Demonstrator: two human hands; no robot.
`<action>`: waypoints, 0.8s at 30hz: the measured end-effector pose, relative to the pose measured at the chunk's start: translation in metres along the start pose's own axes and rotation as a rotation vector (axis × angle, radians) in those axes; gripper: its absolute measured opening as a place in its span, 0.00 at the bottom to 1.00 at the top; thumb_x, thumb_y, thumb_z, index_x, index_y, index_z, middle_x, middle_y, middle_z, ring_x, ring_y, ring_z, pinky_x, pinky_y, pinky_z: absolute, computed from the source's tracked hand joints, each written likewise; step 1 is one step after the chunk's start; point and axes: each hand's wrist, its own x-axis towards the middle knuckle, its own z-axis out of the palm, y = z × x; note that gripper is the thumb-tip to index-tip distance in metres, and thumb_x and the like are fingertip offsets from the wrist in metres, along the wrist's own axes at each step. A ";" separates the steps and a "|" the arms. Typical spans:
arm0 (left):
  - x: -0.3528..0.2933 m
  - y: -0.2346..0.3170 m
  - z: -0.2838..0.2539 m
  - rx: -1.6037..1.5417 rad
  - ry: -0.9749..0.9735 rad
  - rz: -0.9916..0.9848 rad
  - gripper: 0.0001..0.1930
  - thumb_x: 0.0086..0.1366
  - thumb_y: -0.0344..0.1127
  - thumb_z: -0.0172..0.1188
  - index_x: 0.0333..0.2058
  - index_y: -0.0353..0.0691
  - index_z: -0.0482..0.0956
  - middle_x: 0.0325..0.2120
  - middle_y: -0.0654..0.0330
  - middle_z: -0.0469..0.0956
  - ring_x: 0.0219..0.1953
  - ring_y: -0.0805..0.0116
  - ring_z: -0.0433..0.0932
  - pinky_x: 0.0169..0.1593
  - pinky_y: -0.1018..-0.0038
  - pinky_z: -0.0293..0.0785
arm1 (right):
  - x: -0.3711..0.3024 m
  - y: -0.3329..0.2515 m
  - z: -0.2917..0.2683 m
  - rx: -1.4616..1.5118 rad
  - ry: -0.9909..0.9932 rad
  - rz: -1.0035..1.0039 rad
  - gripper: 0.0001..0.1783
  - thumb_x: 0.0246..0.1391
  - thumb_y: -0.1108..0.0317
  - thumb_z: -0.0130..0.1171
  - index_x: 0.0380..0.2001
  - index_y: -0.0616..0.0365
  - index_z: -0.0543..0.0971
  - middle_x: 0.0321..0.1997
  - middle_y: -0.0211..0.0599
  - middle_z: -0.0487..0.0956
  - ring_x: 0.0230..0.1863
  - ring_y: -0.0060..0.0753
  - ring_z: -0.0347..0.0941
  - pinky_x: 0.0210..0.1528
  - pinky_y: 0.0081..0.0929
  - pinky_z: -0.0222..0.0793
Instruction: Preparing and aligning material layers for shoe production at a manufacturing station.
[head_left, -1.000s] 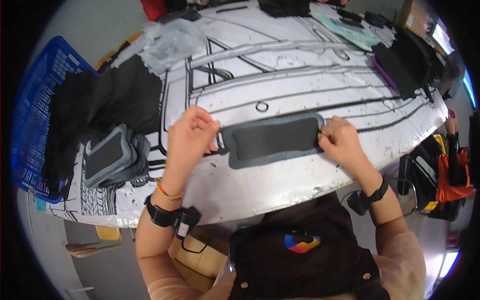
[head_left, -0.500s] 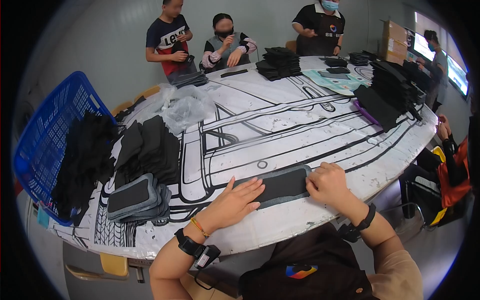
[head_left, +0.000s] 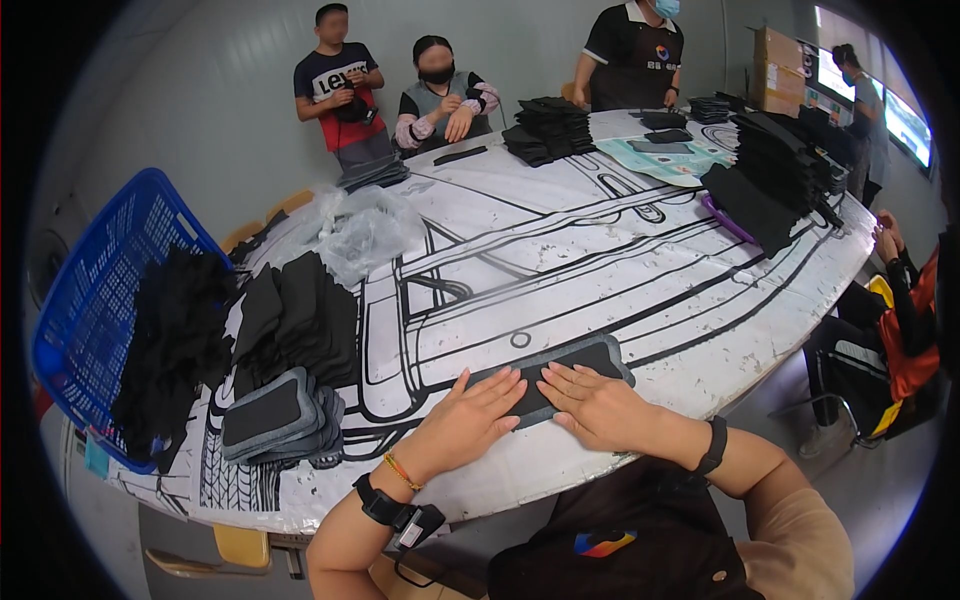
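A flat, rounded rectangular pad (head_left: 597,356) with a black middle and a grey border lies on the table close in front of me. My left hand (head_left: 468,418) rests flat on its left end, fingers stretched and close together. On the middle of the pad lies my right hand (head_left: 596,408), palm down, its fingers extended toward the left hand. Both hands cover parts of the pad; its right end shows beyond the right hand. To the left of my left hand sits a small stack of similar grey-edged pads (head_left: 265,415).
Behind that stack are piled black pieces (head_left: 315,310), beside a tilted blue basket (head_left: 90,285) with black fabric (head_left: 175,330). A clear plastic bag (head_left: 370,238) lies farther back. Tall black stacks (head_left: 775,165) stand at the far right. Several people are around the table.
My right hand has left the pad's right end, moved left and flattened from a curled grip onto the middle. The left hand stays flat on the left end.
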 end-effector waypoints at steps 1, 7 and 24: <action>0.000 0.000 0.000 0.003 0.002 0.002 0.26 0.72 0.43 0.50 0.65 0.42 0.65 0.67 0.56 0.61 0.70 0.61 0.57 0.69 0.47 0.49 | 0.000 0.001 -0.001 0.000 -0.019 0.007 0.25 0.61 0.61 0.53 0.56 0.66 0.73 0.62 0.53 0.73 0.66 0.46 0.66 0.65 0.43 0.64; -0.003 -0.002 0.002 -0.049 0.002 -0.007 0.25 0.72 0.42 0.50 0.65 0.43 0.65 0.67 0.56 0.60 0.71 0.61 0.56 0.70 0.47 0.49 | -0.002 0.007 -0.003 0.067 -0.058 0.057 0.23 0.64 0.62 0.48 0.57 0.62 0.74 0.62 0.47 0.73 0.66 0.42 0.67 0.66 0.43 0.63; -0.010 -0.009 0.006 -0.139 -0.015 -0.004 0.25 0.74 0.44 0.44 0.65 0.41 0.63 0.68 0.55 0.59 0.72 0.61 0.53 0.71 0.47 0.43 | 0.046 0.007 -0.059 -0.029 -0.270 0.226 0.20 0.65 0.60 0.46 0.48 0.61 0.79 0.50 0.46 0.80 0.50 0.45 0.77 0.50 0.44 0.72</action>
